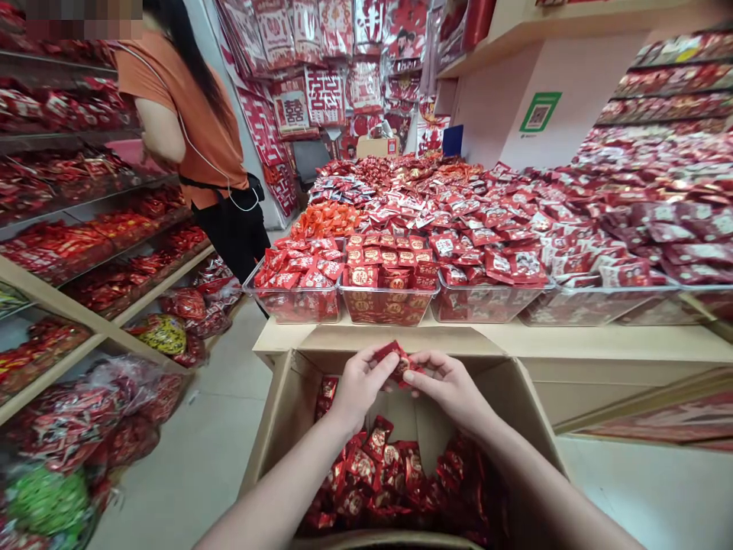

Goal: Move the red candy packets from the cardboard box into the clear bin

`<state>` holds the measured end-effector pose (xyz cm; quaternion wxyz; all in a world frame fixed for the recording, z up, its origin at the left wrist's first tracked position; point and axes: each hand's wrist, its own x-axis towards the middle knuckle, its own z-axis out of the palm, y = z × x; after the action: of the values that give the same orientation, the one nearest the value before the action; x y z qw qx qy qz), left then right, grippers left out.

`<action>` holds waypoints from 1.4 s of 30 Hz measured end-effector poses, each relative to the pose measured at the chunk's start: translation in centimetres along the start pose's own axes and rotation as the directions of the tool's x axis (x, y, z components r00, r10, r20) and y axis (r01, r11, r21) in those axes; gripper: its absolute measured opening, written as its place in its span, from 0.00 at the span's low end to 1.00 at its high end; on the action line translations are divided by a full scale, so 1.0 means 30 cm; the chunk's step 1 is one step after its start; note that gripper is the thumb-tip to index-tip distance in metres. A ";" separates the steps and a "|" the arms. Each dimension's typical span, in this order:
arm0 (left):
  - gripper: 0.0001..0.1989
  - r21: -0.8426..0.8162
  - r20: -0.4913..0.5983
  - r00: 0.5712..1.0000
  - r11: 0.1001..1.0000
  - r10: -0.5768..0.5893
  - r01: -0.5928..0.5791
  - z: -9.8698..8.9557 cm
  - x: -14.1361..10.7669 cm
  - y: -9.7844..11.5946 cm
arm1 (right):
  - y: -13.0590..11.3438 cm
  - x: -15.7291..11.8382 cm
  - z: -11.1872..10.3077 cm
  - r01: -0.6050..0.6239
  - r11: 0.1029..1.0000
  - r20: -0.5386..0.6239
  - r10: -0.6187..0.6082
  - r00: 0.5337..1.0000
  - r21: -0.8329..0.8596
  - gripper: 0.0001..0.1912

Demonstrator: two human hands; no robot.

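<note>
Two opposed pinch grips support one gold-printed red packet (402,362) above the open cardboard carton (280,405): the left hand (358,386) presses thumb against fingers at the left edge, and the right hand (450,382) does likewise at the lower right. This edge hold presumably leaves the printed face exposed and the wrapper flat. Loose matching packets (375,466) lie below, inside the carton; the forearms (286,473) partly obstruct them. The carton stands against the pale counter (573,344), probably to shorten the reach; its far flap (355,338) lies between carton and bins. Straight ahead, a clear plastic bin (389,309) holds similar packets in stacked rows; filled bins (492,304) flank it. At left, a person in an orange shirt (198,130) stands beside stocked shelves (51,302).
</note>
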<state>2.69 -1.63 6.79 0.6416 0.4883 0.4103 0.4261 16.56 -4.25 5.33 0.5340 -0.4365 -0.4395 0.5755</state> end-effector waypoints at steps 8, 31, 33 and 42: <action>0.13 0.095 0.030 1.000 0.995 0.003 -0.006 -0.017 0.001 0.011 | 0.001 -0.001 0.025 0.024 1.000 0.010 -0.024 1.000 0.009 0.12; 0.13 -0.344 0.068 0.992 0.931 -0.106 0.123 -0.001 0.001 0.010 | 0.017 0.024 0.011 0.058 0.996 -0.209 -0.042 0.977 0.072 0.12; 0.13 -0.326 0.068 0.991 0.936 -0.119 0.135 -0.005 -0.003 0.010 | 0.008 0.028 0.006 0.032 0.997 -0.184 -0.019 0.983 0.067 0.12; 0.12 -0.139 -0.152 0.988 0.990 -0.011 -0.011 -0.013 -0.019 -0.021 | -0.042 0.037 0.000 0.065 0.970 -0.094 -0.090 0.992 -0.235 0.14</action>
<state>2.23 -2.18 6.18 0.6410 0.4083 0.4272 0.4898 16.79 -3.08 6.53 0.5239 -0.5076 -0.4917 0.4756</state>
